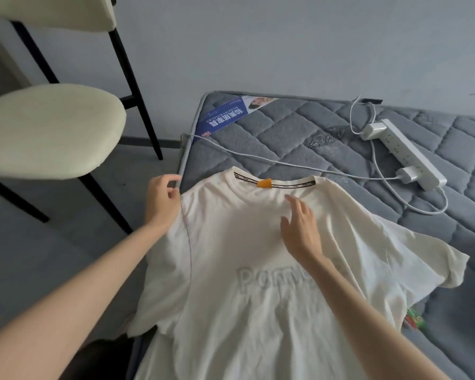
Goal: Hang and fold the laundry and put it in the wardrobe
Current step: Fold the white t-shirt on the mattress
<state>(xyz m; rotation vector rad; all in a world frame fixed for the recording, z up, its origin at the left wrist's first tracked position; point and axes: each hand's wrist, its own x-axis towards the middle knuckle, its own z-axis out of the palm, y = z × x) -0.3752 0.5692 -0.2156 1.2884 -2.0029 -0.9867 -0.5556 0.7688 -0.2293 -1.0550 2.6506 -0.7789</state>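
head view: a white t-shirt (231, 283) lay front up on the grey quilted mattress (299, 133), collar toward 12 o'clock, hem running out of frame at 6. one sleeve hung over the mattress edge at 8 o'clock; the other spread toward 3. the left hand (162, 200) sat at the shirt's shoulder by that edge, at 9 o'clock, fingers curled; whether it pinched the cloth could not be told. the right hand (300, 229) lay over the chest just below the collar, fingers straight and relaxed. bare mattress stretched from 12 to 3, with a white power strip (403, 153) and cable (258, 159) at 2. a cream chair (47, 130) stood on the floor at 10.
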